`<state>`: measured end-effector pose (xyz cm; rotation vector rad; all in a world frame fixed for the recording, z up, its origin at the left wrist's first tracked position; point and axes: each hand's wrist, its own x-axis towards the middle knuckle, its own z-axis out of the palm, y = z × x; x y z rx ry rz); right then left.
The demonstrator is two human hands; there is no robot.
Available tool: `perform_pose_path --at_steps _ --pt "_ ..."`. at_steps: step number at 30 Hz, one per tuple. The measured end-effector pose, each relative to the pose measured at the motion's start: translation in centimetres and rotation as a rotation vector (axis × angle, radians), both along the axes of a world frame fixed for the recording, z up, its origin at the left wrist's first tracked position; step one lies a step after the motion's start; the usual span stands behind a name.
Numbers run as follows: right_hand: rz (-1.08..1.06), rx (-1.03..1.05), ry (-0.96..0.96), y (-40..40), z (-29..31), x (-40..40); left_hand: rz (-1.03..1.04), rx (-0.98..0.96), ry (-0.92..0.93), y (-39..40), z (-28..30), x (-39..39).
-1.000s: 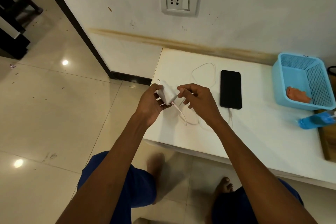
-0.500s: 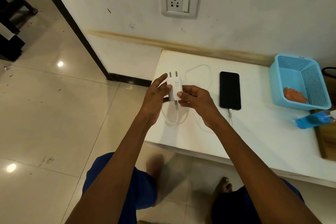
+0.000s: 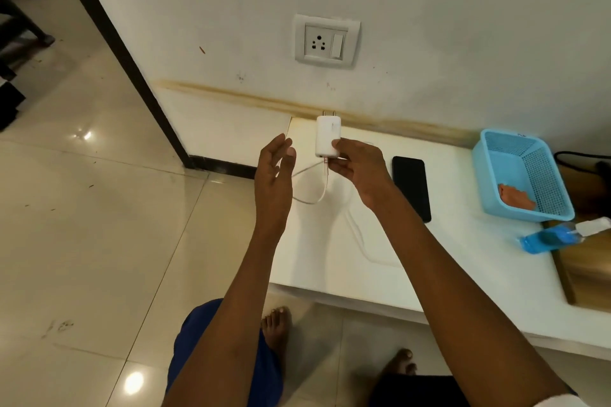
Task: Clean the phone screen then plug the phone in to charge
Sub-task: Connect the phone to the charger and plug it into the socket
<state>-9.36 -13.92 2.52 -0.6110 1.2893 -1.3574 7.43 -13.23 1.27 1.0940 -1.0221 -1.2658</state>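
- Gripping the charger in my right hand, thumb on its face and fingers behind, prongs pointing up toward the socket on the wall above my hand.
- It seems light, hard and smooth, so I judge a pinch low on the body, near the cord end, steadies it best and keeps my fingers off the prongs.
- My left hand is open and empty, just beside the charger.
- The cable hangs limp below my right hand and may tug.
- The phone lies flat on the table, just right of my right wrist.
- Farther right sit a blue basket and a spray bottle; nothing blocks the way to the socket.
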Motion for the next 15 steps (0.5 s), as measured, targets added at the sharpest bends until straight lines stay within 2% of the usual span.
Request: perform_pose_path --at_steps 3,6,11,15 --pt "-0.059 -0.006 -0.050 -3.1 1.3 -0.1 0.014 -0.046 -0.042 -0.3 -0.1 0.4" --pt "-0.084 0.017 -0.010 -6.0 2.8 0.0 0.014 -0.029 -0.058 -0.6 -0.2 0.6" --pt "-0.077 0.071 0.126 -10.2 4.8 1.0 0.008 -0.012 0.008 -1.0 0.0 0.6" --pt "-0.118 0.038 0.046 -12.1 5.5 2.1 -0.011 -0.055 0.080 -1.2 0.2 0.7"
